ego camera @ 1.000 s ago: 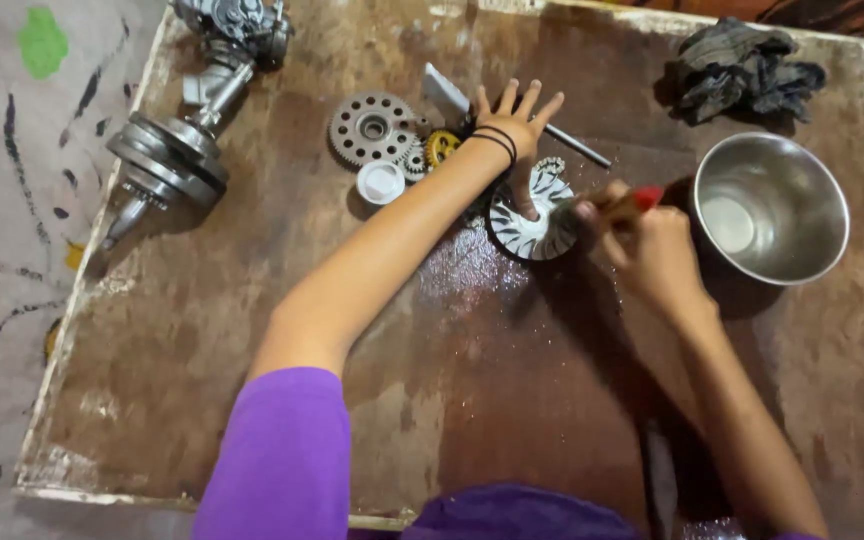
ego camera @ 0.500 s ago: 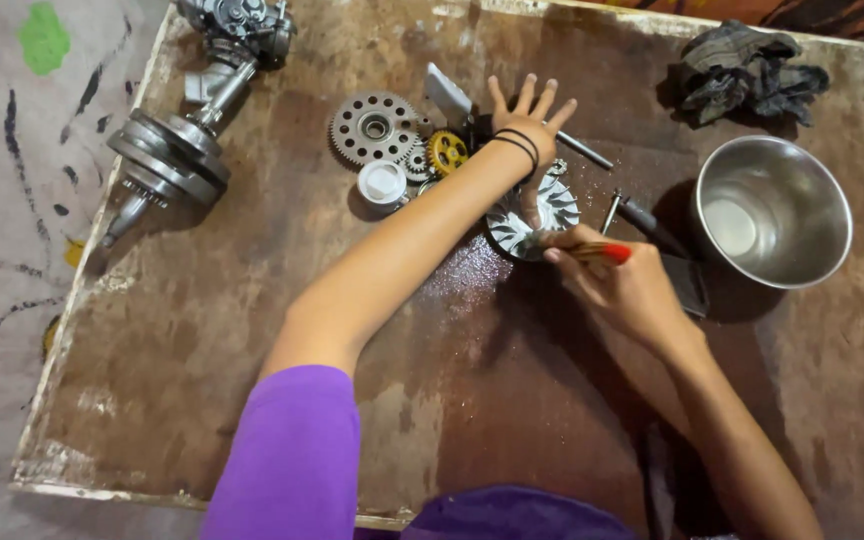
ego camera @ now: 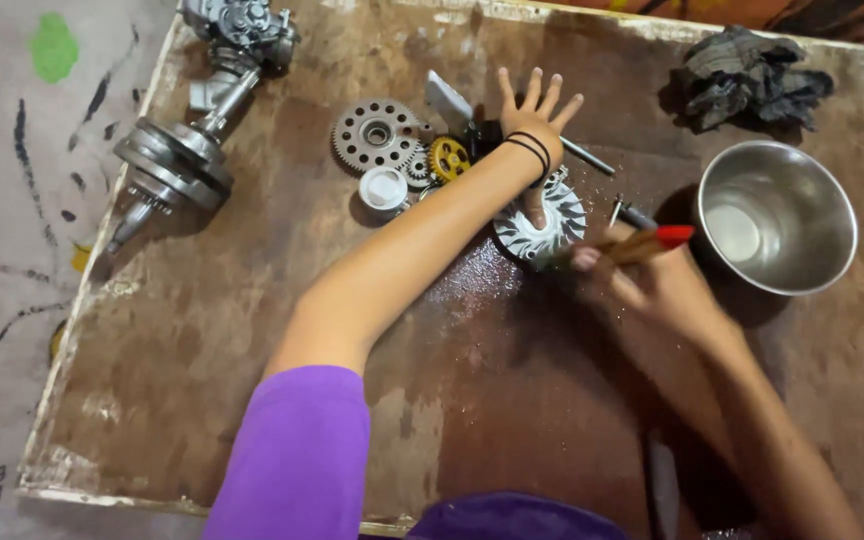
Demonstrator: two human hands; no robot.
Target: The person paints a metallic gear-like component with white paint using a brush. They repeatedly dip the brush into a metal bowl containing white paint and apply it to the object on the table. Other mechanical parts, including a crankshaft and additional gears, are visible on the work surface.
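Two hands work over a stained brown wooden worktop [ego camera: 202, 340]. The left hand [ego camera: 532, 125], with black bands at the wrist, lies flat with its fingers spread wide, the heel of the palm pressing on a round silver finned metal disc [ego camera: 552, 225] near the middle of the board. The right hand [ego camera: 642, 285] is just right of that disc — its grip pressed together around a brush with a wooden handle and red end [ego camera: 642, 243], the brush end reaching to the disc's right edge. The board around the disc looks wet and glossy.

Right of the brush stands a shiny steel bowl [ego camera: 777, 215], and beyond it, at the far right corner, lies a crumpled dark grey rag [ego camera: 747, 75]. Left of the spread hand sit a large grey toothed gear with holes [ego camera: 377, 133], a small yellow gear [ego camera: 449, 157] and a white round cap [ego camera: 384, 187]. At the far left rests a grey metal crankshaft assembly [ego camera: 187, 150].
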